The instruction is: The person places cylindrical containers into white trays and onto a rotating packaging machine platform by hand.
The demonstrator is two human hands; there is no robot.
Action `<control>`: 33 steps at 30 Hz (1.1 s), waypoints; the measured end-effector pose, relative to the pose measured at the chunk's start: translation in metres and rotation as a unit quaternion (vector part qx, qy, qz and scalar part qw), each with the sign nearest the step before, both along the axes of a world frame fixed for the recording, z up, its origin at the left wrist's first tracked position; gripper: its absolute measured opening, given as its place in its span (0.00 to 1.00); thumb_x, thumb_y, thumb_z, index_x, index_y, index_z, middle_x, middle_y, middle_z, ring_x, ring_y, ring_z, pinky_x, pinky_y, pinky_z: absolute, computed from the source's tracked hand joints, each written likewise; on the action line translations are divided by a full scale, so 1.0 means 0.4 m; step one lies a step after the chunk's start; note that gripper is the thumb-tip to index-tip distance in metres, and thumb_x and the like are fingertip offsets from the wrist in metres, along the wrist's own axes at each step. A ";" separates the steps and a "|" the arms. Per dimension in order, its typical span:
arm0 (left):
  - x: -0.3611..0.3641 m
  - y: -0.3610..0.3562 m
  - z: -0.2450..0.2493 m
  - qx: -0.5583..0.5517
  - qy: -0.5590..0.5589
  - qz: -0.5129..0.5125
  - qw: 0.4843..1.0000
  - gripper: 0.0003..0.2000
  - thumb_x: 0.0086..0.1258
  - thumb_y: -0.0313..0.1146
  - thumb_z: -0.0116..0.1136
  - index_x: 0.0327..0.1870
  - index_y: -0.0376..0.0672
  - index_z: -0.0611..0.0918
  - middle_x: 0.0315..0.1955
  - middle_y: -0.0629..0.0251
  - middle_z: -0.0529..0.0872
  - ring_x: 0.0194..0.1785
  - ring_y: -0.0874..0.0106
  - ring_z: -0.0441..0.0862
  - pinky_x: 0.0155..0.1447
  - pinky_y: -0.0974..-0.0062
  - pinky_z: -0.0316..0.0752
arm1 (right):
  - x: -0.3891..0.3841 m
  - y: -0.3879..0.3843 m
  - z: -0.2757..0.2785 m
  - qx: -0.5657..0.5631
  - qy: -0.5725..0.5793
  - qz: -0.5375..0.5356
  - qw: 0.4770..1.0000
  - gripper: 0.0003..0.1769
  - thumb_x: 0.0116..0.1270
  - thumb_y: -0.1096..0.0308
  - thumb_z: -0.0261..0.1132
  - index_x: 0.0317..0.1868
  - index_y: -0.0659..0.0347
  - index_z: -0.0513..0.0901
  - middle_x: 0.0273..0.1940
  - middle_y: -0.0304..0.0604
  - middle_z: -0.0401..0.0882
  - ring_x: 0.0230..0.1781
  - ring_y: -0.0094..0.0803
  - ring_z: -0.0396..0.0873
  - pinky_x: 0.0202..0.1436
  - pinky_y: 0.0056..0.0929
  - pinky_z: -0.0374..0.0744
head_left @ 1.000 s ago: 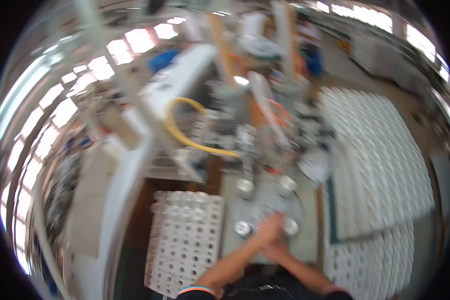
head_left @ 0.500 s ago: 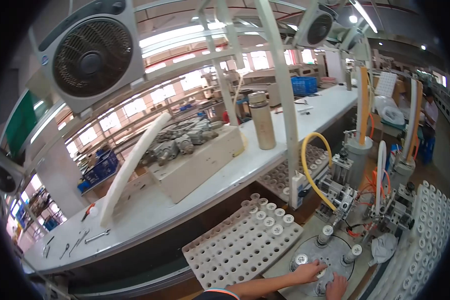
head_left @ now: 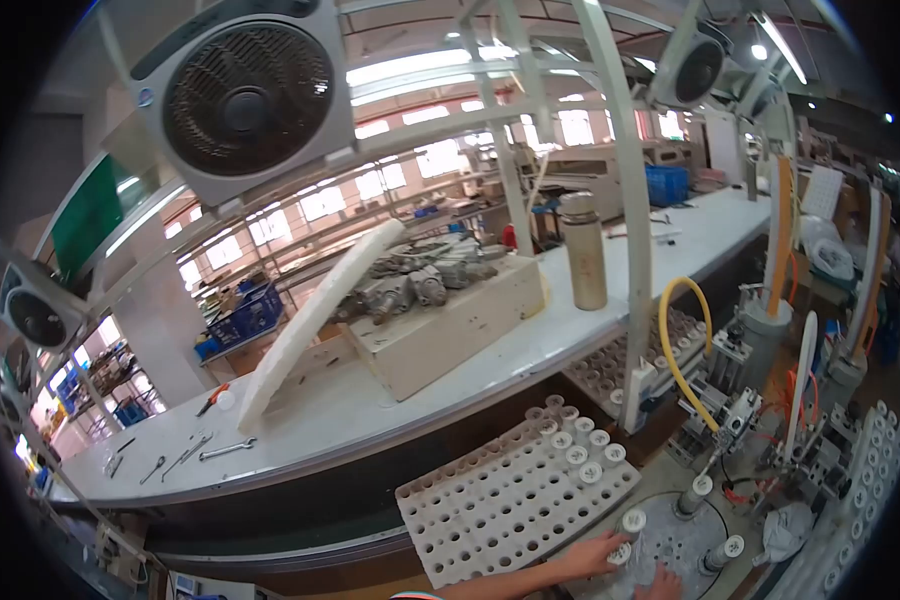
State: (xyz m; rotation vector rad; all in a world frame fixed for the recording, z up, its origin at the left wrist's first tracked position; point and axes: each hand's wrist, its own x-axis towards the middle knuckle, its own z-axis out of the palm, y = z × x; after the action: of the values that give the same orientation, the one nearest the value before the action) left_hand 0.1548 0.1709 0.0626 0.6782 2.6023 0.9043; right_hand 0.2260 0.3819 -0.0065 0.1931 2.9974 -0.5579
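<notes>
At frame bottom, left hand (head_left: 592,553) pinches a white capped piece (head_left: 622,553) on the grey metal turntable (head_left: 670,543). Right hand (head_left: 660,583) is half cropped, grip unreadable. Three capped cylinders (head_left: 695,492) stand loaded. Beyond, on the perforated white tray (head_left: 490,510), one corner is filled and most round holes are empty. Far bench: steel flask (head_left: 582,250).

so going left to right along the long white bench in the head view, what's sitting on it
wrenches and small tools → long white foam strip, leaning up → open box of grey metal parts → tall steel flask
</notes>
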 end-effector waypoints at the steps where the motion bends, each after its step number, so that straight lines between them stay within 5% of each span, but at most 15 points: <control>1: -0.001 0.006 -0.012 0.006 0.019 0.000 1.000 0.32 0.55 0.37 0.63 0.64 0.50 0.68 0.51 0.55 0.74 0.49 0.55 0.78 0.49 0.61 0.75 | -0.019 -0.035 0.000 -0.006 -0.041 -0.026 0.999 0.30 0.55 0.56 0.65 0.56 0.61 0.76 0.56 0.55 0.73 0.54 0.49 0.73 0.59 0.47 0.67; 3: -0.016 0.000 0.004 0.042 0.039 0.012 0.998 0.33 0.53 0.37 0.65 0.63 0.45 0.70 0.53 0.49 0.74 0.52 0.53 0.77 0.54 0.60 0.73 | -0.005 -0.083 -0.027 -0.031 0.150 -0.032 0.988 0.45 0.43 0.53 0.71 0.64 0.55 0.67 0.58 0.54 0.69 0.59 0.50 0.67 0.59 0.53 0.65; 4: -0.052 -0.022 -0.063 0.077 0.105 -0.008 0.991 0.34 0.52 0.37 0.66 0.65 0.46 0.70 0.56 0.51 0.74 0.55 0.54 0.76 0.57 0.62 0.72 | -0.012 -0.093 -0.013 -0.130 0.167 -0.041 0.976 0.45 0.41 0.57 0.74 0.63 0.54 0.69 0.62 0.54 0.63 0.63 0.56 0.59 0.63 0.57 0.57; 6: -0.075 -0.046 -0.013 0.058 0.021 0.095 0.994 0.34 0.53 0.39 0.67 0.65 0.50 0.71 0.57 0.53 0.73 0.60 0.55 0.73 0.61 0.64 0.70 | 0.002 -0.091 0.038 -0.121 0.236 -0.067 0.962 0.38 0.45 0.61 0.72 0.60 0.55 0.72 0.59 0.51 0.67 0.61 0.51 0.64 0.62 0.52 0.60; 7: -0.096 -0.063 0.009 0.032 0.089 0.111 0.989 0.33 0.53 0.39 0.68 0.64 0.50 0.71 0.58 0.53 0.73 0.60 0.56 0.73 0.60 0.65 0.72 | 0.026 -0.072 0.054 -0.118 0.252 -0.076 0.957 0.34 0.47 0.64 0.71 0.59 0.56 0.73 0.58 0.50 0.68 0.59 0.49 0.65 0.62 0.50 0.61; 8: -0.127 -0.081 0.040 0.034 0.047 0.130 0.990 0.33 0.53 0.39 0.68 0.64 0.49 0.71 0.56 0.54 0.74 0.59 0.56 0.73 0.58 0.65 0.72 | 0.065 -0.044 0.052 -0.103 0.226 -0.106 0.963 0.34 0.47 0.64 0.71 0.59 0.56 0.73 0.58 0.50 0.68 0.59 0.49 0.65 0.62 0.50 0.61; 9: -0.179 -0.117 -0.034 0.051 0.192 0.119 0.973 0.33 0.53 0.40 0.68 0.63 0.49 0.72 0.53 0.54 0.75 0.56 0.55 0.74 0.56 0.62 0.73 | 0.094 -0.024 0.055 -0.133 0.217 -0.117 0.960 0.30 0.48 0.68 0.69 0.56 0.56 0.75 0.55 0.49 0.70 0.57 0.47 0.67 0.62 0.45 0.62; 16: -0.419 -0.054 0.046 -0.056 0.107 0.144 0.982 0.31 0.54 0.39 0.66 0.62 0.48 0.73 0.53 0.51 0.73 0.54 0.54 0.76 0.51 0.59 0.75 | 0.260 -0.047 0.068 -0.168 0.235 -0.218 0.932 0.19 0.52 0.72 0.65 0.47 0.58 0.80 0.47 0.46 0.76 0.51 0.45 0.72 0.57 0.39 0.67; 20: -0.492 0.000 -0.060 -0.147 0.126 0.081 0.978 0.30 0.54 0.40 0.66 0.61 0.48 0.72 0.54 0.53 0.72 0.53 0.53 0.78 0.48 0.55 0.76 | 0.243 -0.088 0.070 -0.154 0.222 -0.202 0.941 0.18 0.53 0.72 0.64 0.47 0.57 0.80 0.48 0.46 0.76 0.52 0.44 0.73 0.58 0.40 0.68; 24: -0.494 0.036 -0.112 -0.210 0.150 0.039 0.965 0.34 0.54 0.38 0.65 0.65 0.50 0.67 0.60 0.51 0.69 0.54 0.53 0.78 0.47 0.55 0.77 | 0.219 -0.098 0.082 -0.168 0.218 -0.222 0.935 0.18 0.55 0.70 0.65 0.48 0.57 0.80 0.48 0.45 0.77 0.51 0.45 0.74 0.57 0.40 0.69; 26: -0.459 0.037 -0.117 -0.124 0.205 0.014 0.971 0.43 0.51 0.33 0.68 0.71 0.52 0.59 0.67 0.50 0.62 0.57 0.54 0.76 0.48 0.59 0.78 | 0.242 -0.093 0.086 -0.209 0.206 -0.231 0.928 0.17 0.56 0.69 0.64 0.48 0.56 0.80 0.48 0.46 0.77 0.51 0.45 0.74 0.57 0.38 0.70; 33: -0.407 -0.016 -0.157 -0.163 0.225 -0.047 0.959 0.48 0.48 0.29 0.70 0.73 0.50 0.54 0.72 0.50 0.52 0.63 0.52 0.71 0.52 0.64 0.77 | 0.511 -0.078 0.033 -0.172 0.202 -0.383 0.885 0.15 0.58 0.71 0.63 0.47 0.58 0.80 0.45 0.48 0.78 0.49 0.45 0.75 0.54 0.40 0.72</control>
State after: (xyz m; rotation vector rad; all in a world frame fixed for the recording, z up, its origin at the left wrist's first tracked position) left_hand -0.0078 0.1645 -0.0003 0.9942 2.9757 0.2960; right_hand 0.4305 0.3507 0.0069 1.4214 3.0113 -1.3202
